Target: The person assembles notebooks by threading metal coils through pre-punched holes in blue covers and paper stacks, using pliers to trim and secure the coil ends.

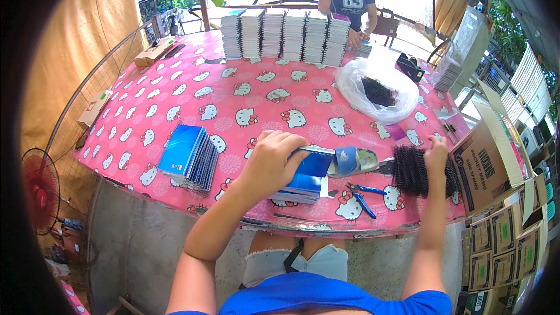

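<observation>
My left hand (271,154) grips a blue-covered pocket notebook (314,166) by its upper part, thumb across its edge. Its cover is tilted up over a small stack of notebooks (294,196) at the near edge. My right hand (434,153) is above the right part of a heap of black spiral binding coils (411,169). Its fingers look bent together, and what they hold is too small to make out. Between the hands are a blue slide sandal (350,161) and blue-handled pliers (363,195). Bound blue notebooks (188,154) stand stacked left of my left hand.
Several tall notebook stacks (284,35) line the far side. A person (350,9) works behind them. A clear plastic bag (350,87) holds more black coils. An open cardboard box (487,151) borders the coil heap on the right. A pink patterned cloth (245,96) covers the table.
</observation>
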`<state>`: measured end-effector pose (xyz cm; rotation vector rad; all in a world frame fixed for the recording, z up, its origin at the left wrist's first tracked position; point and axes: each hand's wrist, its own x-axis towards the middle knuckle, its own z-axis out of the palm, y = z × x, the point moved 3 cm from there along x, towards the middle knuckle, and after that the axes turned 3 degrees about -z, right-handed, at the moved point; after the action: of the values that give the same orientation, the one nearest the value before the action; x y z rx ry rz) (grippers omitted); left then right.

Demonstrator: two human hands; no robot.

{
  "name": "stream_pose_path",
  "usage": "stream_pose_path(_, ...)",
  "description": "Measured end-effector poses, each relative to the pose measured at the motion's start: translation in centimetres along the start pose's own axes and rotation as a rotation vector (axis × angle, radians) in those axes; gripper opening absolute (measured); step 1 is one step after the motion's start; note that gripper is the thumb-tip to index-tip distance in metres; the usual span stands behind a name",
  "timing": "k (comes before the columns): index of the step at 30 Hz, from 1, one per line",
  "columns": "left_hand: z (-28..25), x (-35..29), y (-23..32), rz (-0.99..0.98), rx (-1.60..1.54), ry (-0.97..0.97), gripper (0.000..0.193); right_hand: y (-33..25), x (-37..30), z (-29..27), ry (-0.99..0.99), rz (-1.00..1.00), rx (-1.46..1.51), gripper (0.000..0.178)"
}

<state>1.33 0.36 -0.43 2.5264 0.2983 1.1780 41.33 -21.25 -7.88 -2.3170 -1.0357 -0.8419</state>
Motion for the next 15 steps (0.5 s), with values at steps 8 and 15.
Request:
stream_pose_path(8,0.8,-0.8,0.3,-0.153,0.019,0.049,0.015,-24.5,-4.9,-7.1,-0.292,-0.288,0.983,0.028)
stream_pose_path(15,0.9,-1.2,1.3,-0.149,0.126,0.111,0.015,-24.8,-3.4,-7.4,-0.22,-0.336,0.96,0.024)
